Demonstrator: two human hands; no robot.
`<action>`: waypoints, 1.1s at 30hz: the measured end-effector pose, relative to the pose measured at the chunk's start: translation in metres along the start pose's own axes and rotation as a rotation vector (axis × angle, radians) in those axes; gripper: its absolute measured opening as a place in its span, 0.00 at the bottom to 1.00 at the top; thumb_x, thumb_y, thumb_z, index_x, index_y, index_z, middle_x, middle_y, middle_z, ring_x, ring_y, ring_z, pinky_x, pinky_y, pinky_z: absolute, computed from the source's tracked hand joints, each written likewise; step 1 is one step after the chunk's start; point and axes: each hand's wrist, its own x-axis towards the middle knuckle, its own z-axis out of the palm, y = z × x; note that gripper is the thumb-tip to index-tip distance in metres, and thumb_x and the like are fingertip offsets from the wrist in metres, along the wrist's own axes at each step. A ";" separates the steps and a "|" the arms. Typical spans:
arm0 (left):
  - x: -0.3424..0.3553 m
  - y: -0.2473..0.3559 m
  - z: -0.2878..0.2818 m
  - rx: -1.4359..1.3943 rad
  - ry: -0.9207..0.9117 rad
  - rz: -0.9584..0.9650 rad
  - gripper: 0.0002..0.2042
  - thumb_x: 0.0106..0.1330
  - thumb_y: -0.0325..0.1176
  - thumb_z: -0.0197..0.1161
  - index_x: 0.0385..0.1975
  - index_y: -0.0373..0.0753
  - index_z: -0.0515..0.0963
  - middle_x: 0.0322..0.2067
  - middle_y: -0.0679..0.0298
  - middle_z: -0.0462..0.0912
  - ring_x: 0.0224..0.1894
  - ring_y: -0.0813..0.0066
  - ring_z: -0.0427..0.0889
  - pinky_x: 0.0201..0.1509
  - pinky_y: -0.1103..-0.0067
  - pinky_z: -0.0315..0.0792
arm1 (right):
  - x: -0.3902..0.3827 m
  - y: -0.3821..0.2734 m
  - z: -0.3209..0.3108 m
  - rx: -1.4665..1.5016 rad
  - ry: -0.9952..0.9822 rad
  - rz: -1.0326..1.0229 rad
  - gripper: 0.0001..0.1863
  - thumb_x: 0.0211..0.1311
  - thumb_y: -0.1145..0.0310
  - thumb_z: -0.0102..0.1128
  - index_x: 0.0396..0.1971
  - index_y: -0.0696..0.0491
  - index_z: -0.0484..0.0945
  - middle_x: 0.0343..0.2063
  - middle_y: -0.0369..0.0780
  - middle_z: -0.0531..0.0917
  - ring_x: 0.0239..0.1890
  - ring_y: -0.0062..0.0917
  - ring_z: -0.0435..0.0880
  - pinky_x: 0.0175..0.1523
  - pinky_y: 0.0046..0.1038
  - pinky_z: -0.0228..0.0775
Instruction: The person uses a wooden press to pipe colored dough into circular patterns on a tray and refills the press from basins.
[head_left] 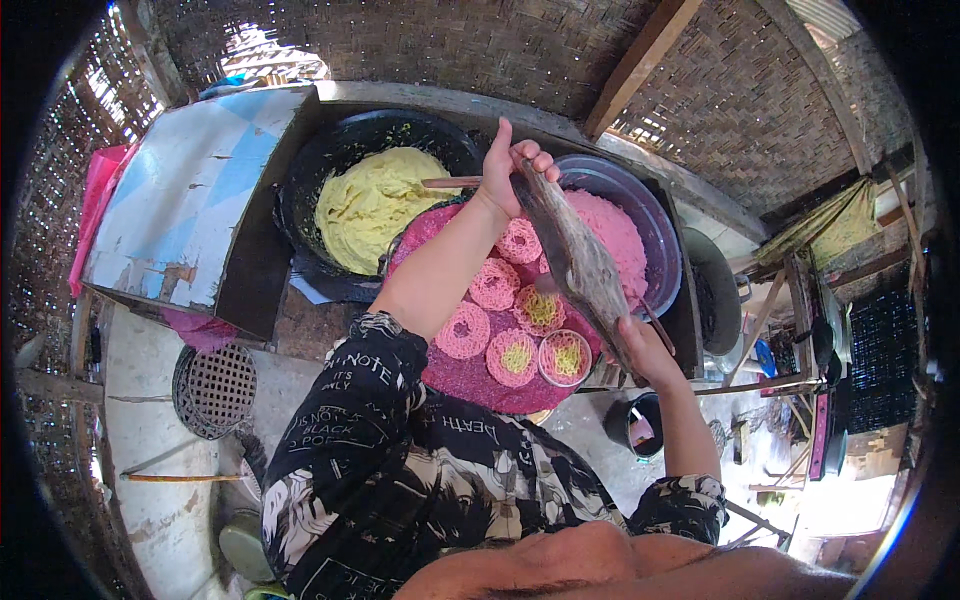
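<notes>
My left hand (508, 172) is closed on the upper end of a weathered wooden piece (562, 240), held diagonally; my right hand (643, 352) grips its lower end. A thin wooden stick (450, 182) juts left from behind my left hand. Beneath is a magenta tray (470, 390) with several lacy pink rings (494, 284), some with yellow centres (516, 358). A clear round mould (564, 357) holds one at the right. A black basin (303, 162) of yellow dough (365, 210) is at back left; a translucent basin (655, 230) of pink dough (612, 220) is partly hidden by the wooden piece.
A painted box (185, 190) stands at left, above a lattice basket (213, 392) and a stick (180, 478). A dark wok (712, 280) is at right, with a black bucket (622, 425) on the floor below. Woven walls (730, 100) and wooden posts (640, 60) surround the work area.
</notes>
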 end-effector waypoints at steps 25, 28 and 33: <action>0.039 -0.013 -0.013 -0.084 0.196 0.100 0.26 0.54 0.64 0.43 0.08 0.49 0.62 0.12 0.68 0.67 0.21 0.67 0.68 0.29 0.71 0.63 | 0.033 -0.031 -0.055 -0.084 0.037 0.116 0.29 0.57 0.43 0.40 0.25 0.58 0.75 0.15 0.38 0.75 0.16 0.22 0.73 0.21 0.22 0.65; 0.043 -0.015 -0.017 -0.069 0.189 0.146 0.25 0.54 0.64 0.44 0.08 0.49 0.61 0.11 0.69 0.66 0.20 0.67 0.67 0.27 0.72 0.62 | 0.035 -0.029 -0.056 -0.119 0.095 0.097 0.28 0.57 0.45 0.42 0.24 0.58 0.75 0.14 0.37 0.74 0.15 0.21 0.72 0.21 0.22 0.64; 0.047 -0.001 -0.019 -0.039 0.138 0.129 0.26 0.55 0.63 0.44 0.08 0.49 0.59 0.11 0.69 0.65 0.20 0.67 0.66 0.28 0.72 0.61 | 0.052 -0.017 -0.041 -0.209 0.239 -0.036 0.27 0.58 0.47 0.42 0.24 0.58 0.74 0.14 0.36 0.73 0.16 0.20 0.71 0.22 0.23 0.64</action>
